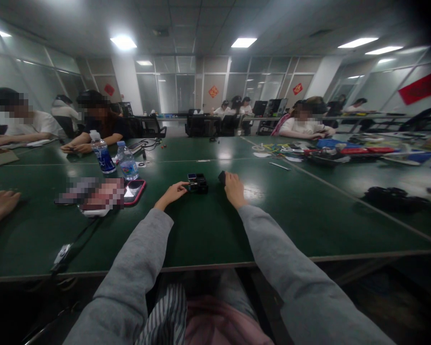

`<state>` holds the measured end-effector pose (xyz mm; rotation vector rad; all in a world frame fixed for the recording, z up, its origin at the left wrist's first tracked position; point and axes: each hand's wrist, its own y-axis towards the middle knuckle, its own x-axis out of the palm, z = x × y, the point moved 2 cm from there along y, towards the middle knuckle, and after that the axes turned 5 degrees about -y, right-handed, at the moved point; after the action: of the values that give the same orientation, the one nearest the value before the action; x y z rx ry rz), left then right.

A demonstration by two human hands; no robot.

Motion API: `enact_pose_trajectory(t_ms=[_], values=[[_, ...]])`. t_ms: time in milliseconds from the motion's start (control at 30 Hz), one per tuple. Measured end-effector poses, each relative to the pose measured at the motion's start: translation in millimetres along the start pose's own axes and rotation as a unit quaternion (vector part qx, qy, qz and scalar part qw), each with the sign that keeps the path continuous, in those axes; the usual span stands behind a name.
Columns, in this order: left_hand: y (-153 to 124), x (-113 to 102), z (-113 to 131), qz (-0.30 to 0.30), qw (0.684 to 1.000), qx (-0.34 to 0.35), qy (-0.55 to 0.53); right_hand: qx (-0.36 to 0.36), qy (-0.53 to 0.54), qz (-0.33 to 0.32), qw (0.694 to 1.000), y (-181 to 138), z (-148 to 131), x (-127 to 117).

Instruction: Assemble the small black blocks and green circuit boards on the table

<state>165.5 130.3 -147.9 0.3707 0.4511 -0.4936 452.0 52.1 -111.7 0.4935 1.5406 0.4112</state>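
Note:
A small black boxy device [200, 186] with dark square panels on top sits on the green table in front of me. My left hand [174, 195] is at its left side, thumb and fingers closed on that edge. To the right of the device, apart from it, my right hand [234, 189] grips a small black block [221, 178]. The fingers cover much of the block, and its exact kind cannot be made out.
Left of my hands lie a pink-edged phone [134, 192] and a blurred-out flat item. Behind them stand two water bottles, one [103, 154] with a blue label. A thin white stick [279, 166] and a cluttered heap [330, 152] lie to the right. Other people sit around.

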Motion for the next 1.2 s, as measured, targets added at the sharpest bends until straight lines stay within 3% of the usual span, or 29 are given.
enact_pose_trajectory(t_ms=[233, 433, 567, 700, 800, 867, 1033, 1200], values=[[3.4, 0.5, -4.6, -0.001, 1.0, 0.017, 0.015, -0.103, 0.014, -0.005, 0.995, -5.6, -27.7, 4.1], [2.7, 0.9, -4.0, 0.002, 1.0, 0.015, 0.016, -0.015, 0.018, -0.014, 1.0, -4.7, -12.5, 17.3], [2.5, 0.7, -4.4, 0.004, 1.0, 0.007, 0.006, -0.018, 0.07, -0.036, 0.997, -2.0, -4.6, 22.5], [3.3, 0.5, -5.7, 0.003, 1.0, 0.001, 0.004, 0.002, 0.121, 0.042, 0.992, 2.8, -8.8, 4.3], [3.5, 0.5, -5.7, 0.002, 1.0, 0.002, 0.001, 0.059, 0.144, 0.116, 0.981, 6.6, -3.5, -13.7], [3.2, 0.4, -4.8, 0.005, 1.0, 0.001, -0.002, 0.097, 0.141, 0.132, 0.976, 8.3, 7.4, -18.2], [1.6, 0.7, -1.5, 0.004, 1.0, 0.001, 0.005, 0.161, 0.103, 0.095, 0.977, 7.0, 39.0, 0.4], [1.4, 0.4, -0.3, 0.01, 1.0, 0.007, 0.01, 0.156, 0.073, 0.012, 0.985, 0.9, 42.4, 22.1]])
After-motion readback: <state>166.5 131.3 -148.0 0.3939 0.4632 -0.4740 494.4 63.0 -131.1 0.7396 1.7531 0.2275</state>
